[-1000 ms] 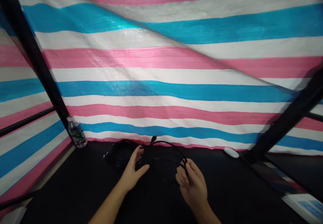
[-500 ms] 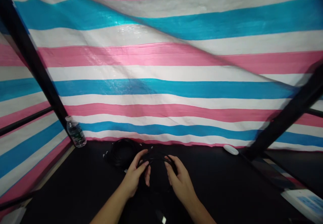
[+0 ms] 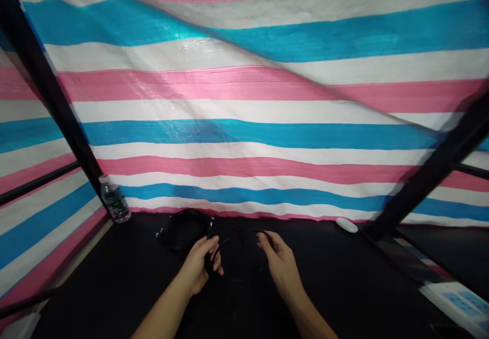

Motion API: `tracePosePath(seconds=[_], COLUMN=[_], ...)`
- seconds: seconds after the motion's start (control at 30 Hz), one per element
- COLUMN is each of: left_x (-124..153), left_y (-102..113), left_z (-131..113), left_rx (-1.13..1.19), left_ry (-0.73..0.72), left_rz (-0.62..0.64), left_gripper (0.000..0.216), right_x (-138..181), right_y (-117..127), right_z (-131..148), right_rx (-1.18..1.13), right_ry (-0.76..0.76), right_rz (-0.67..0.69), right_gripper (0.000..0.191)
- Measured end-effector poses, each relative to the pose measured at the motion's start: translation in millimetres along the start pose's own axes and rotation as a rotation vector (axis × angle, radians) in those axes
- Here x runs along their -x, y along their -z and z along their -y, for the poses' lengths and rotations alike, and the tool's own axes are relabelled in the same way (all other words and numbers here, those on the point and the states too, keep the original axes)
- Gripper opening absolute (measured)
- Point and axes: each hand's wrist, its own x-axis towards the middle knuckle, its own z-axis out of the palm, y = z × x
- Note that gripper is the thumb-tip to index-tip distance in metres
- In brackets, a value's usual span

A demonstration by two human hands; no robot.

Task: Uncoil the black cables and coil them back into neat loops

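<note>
A thin black cable loops between my two hands over the dark table. My left hand is closed around a gathered part of it, with a short length and a plug end poking up above the fingers. My right hand pinches the cable's far side between thumb and fingers. Behind my left hand lies a coil of black cable with small light-coloured connector tips. The lower part of the loop blends into the black tabletop and is hard to make out.
A clear water bottle stands at the back left corner by a black post. A white mouse lies at the back right. A white power strip or box with blue panels is at the lower right. A striped sheet hangs behind the table.
My hands have moved farther apart, the right one going rightward. The bunched cable loop has opened into a wider one. The light tip that hung near the bottom edge no longer shows.
</note>
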Motion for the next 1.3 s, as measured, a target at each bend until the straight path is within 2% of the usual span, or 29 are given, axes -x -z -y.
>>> tracePosePath(seconds=[0.07,0.3,0.43,0.57,0.7,0.8,0.87,1.0,1.13,1.2,1.3], left_x=[2,2,1,1,2,9,17,36,48,50,54], left_y=[-1,-5,-5,-2,-3,-9,-15,-26,-30,-31,-35], left_z=[-2,4,5,-1,-8,-13,-16,-15,-4,3,8], left_rx=[-0.008,-0.025,0.012,0.083,0.145,0.125,0.058,-0.063,0.01,0.084,0.134], left_ry=[-0.003,0.048,0.069,0.055,0.001,-0.059,-0.105,-0.098,-0.061,-0.063,-0.096], left_rz=[-0.012,-0.022,0.004,0.03,0.044,0.065,0.09,0.064,-0.087,-0.142,-0.18], left_gripper=[0.046,0.043,0.044,0.045,0.045,0.043,0.042,0.04,0.04,0.043,0.045], right_x=[-2,10,16,13,-2,-12,-13,-5,4,6,14], right_y=[4,-8,-11,-10,-6,0,5,12,18,20,21], right_z=[-2,8,15,15,11,8,8,17,30,39,61], right_rx=[0.018,-0.011,-0.086,-0.228,-0.348,-0.348,-0.308,-0.225,-0.004,0.088,0.091], right_ry=[-0.009,-0.087,-0.087,-0.094,-0.066,-0.067,-0.091,-0.118,-0.057,0.021,0.151], right_rz=[-0.005,0.306,0.366,0.286,0.087,-0.032,-0.045,0.095,0.492,0.624,0.576], right_gripper=[0.046,0.035,0.033,0.043,0.048,0.05,0.049,0.044,0.031,0.03,0.042])
